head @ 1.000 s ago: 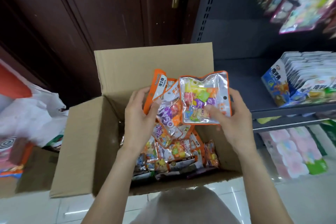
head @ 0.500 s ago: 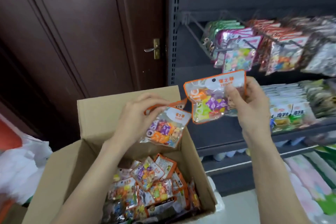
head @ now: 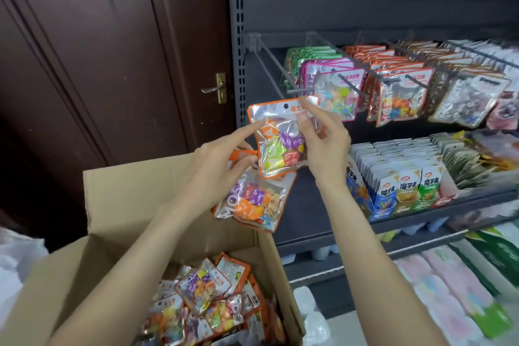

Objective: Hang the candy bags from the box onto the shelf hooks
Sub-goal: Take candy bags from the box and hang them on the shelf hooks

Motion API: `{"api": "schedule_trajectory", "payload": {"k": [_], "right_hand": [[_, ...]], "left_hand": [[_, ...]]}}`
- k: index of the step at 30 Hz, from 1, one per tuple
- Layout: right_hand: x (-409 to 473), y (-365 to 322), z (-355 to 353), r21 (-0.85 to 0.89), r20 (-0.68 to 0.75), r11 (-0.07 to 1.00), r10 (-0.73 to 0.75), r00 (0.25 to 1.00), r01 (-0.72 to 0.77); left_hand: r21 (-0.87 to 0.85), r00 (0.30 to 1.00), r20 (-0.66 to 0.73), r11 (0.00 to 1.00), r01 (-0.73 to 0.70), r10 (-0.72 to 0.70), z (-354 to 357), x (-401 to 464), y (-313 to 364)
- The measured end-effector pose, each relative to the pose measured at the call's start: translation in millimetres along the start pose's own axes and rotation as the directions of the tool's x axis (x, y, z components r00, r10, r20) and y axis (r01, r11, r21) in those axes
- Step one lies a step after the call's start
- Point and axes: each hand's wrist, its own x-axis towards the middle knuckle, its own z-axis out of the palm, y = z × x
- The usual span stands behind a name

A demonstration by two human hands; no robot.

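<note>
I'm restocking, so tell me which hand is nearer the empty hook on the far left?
Right hand, just below the empty hook; left hand sits lower and further left.

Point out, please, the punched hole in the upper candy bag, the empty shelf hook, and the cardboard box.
Punched hole (head: 286, 106): head view, on the hole in the bag's orange header.
Empty shelf hook (head: 273, 71): head view, midway along its bare rod.
Cardboard box (head: 126, 191): head view, on its raised back flap.

You have one view only, worn on the head, wide-angle. It looks forward and down, close over the cardboard box (head: 126, 199), facing the shelf hooks (head: 283, 73).
</note>
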Motion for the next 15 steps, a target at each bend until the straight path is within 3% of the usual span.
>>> {"api": "schedule_trajectory", "payload": {"k": [6,8,11,15], "right_hand": [[-0.8,0.1,4.1,-0.026,-0.059,0.999,0.02,0.998,-0.021],[-0.2,0.9,5.5,-0.025,0.007,0.999,0.036,0.999,-0.036],[7.6,9.6,10.7,-0.134,0.145,0.991,0.048,0.988,-0.028],[36.1,24.9,39.0,-0.306,0.1,0.952,0.004,0.995,0.026]], "left_hand": [[0.088,0.999,0.05,0.996,-0.018,0.014,5.2,9.3,-8.3],[0.086,0.999,0.046,0.996,-0.002,-0.002,6.4,11.9,-12.4],[0.094,0.998,-0.008,0.994,0.063,-0.062,3.0,14.4,-20.2],[0.132,0.984,-0.134,0.982,0.134,-0.116,-8.2,6.6,-30.5]]}}
